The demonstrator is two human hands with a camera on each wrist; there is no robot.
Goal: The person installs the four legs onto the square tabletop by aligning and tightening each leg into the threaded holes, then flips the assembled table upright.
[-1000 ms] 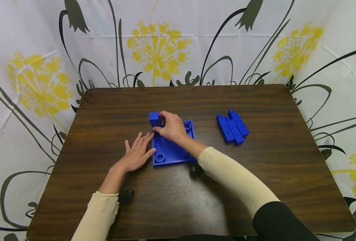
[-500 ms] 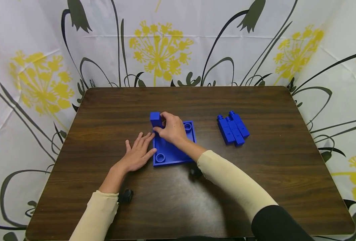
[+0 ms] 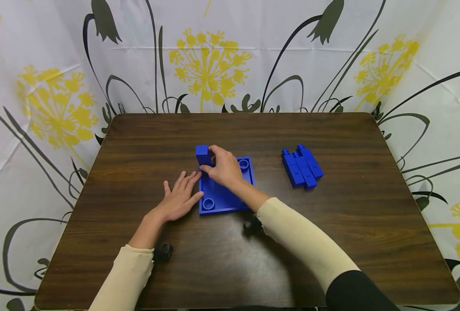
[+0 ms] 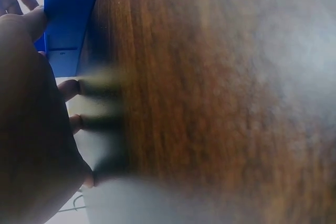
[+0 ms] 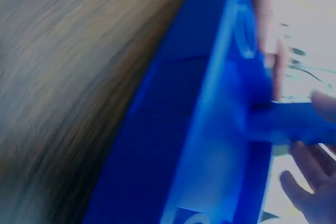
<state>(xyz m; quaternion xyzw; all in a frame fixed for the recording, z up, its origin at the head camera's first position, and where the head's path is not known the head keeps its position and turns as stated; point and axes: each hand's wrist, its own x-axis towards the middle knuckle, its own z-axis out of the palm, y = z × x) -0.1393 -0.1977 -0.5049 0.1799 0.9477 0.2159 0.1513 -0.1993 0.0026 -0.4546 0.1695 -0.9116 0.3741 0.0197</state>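
Observation:
A blue square panel (image 3: 220, 196) with a raised rim lies on the table, round sockets (image 3: 208, 204) showing at its corners. At its far left corner a blue square leg (image 3: 203, 151) stands upright. My right hand (image 3: 226, 169) grips this leg between thumb and fingers; the right wrist view shows the leg (image 5: 294, 121) rising from the panel's inside. Whether it sits fully in its socket is hidden. With fingers spread, my left hand (image 3: 178, 201) rests at the panel's left edge, thumb and fingertips touching it. The left wrist view shows the thumb against the panel's side (image 4: 68, 30).
Three loose blue legs (image 3: 301, 169) with round pegs lie side by side to the right of the panel. The brown wooden table (image 3: 354, 207) reaches back to a white curtain (image 3: 136, 39) with a flower print.
The head view has shifted slightly. Both hands keep nearly the same places, the right on the upright leg and the left at the panel's edge.

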